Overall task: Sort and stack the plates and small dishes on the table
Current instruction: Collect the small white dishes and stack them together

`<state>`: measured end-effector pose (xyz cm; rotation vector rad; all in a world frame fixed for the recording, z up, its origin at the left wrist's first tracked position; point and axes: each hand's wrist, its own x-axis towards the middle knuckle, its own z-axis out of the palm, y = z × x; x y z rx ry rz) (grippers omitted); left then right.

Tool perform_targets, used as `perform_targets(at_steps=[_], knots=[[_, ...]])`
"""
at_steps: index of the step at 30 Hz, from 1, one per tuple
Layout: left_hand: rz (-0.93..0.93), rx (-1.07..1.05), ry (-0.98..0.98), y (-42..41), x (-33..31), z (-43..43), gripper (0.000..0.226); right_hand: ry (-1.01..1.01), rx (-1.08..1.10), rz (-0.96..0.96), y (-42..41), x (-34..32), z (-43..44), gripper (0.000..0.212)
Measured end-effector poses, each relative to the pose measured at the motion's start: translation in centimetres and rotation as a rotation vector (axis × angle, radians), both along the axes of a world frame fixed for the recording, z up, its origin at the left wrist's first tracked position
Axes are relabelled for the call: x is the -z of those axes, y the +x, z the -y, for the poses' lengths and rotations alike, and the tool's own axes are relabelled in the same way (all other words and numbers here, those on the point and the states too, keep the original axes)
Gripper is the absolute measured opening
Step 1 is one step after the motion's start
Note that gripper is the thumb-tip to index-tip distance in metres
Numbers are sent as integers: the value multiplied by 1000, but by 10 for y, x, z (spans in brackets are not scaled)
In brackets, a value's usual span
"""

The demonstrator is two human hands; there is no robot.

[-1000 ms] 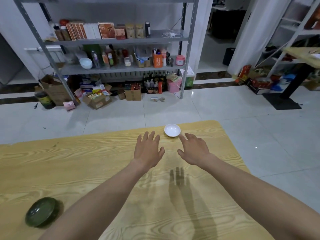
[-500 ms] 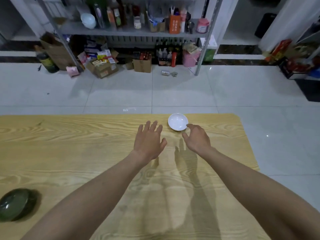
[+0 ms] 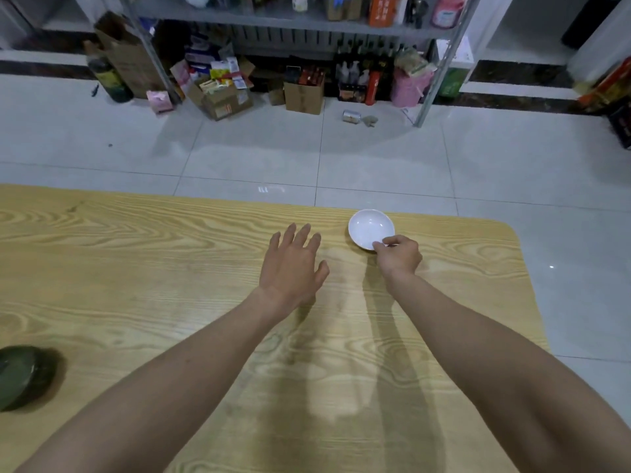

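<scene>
- Right hand: thumb and fingers are curled and pinch the near rim of the small white dish.
- The small white dish sits at the upper centre-right of the frame, close to the far edge of the wooden table. It appears to rest on the surface; a lift cannot be confirmed.
- Left hand: fingers are straight and spread and hold nothing. It is at frame centre, beside the white dish but apart from it. Contact with the table cannot be determined.
- Dark green dish: it lies at the lower left of the frame, partly cut off by the left edge. It is well apart from the white dish and no hand touches it.
- Progress (judgement): early stage. No stack exists, and the two dishes lie separately.
- Remaining (judgement): move the white dish to its group, handle the green dish and build the stacks. Pieces outside the frame cannot be excluded.
- Count:
  - small white dishes: one
  - dark green dishes: one
  - plates: none in view
  - stacks: none
  - hands: two
- Surroundings: a metal shelf rack stands across the upper frame, with cardboard boxes on the tiled floor beneath it.
</scene>
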<state>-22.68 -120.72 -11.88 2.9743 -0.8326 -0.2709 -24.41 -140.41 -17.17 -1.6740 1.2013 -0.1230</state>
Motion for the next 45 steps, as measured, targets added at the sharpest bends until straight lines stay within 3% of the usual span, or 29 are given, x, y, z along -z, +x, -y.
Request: perform_targets(at_steps=[4, 13, 27, 35, 45], knots=[[1, -20, -9, -5, 1, -8, 59, 97, 135, 18, 1, 3, -10, 16], [30, -59, -32, -29, -24, -57, 60, 136, 86, 63, -33, -44, -68, 25], [130, 31, -51, -129, -97, -213, 61, 175, 60, 203, -168, -139, -240, 35], [155, 37, -70, -184, -114, -305, 60, 189, 15, 244, -232, -157, -336, 35], [171, -91, -73, -223, -109, -375, 58, 220, -106, 170, -262, -145, -391, 33]])
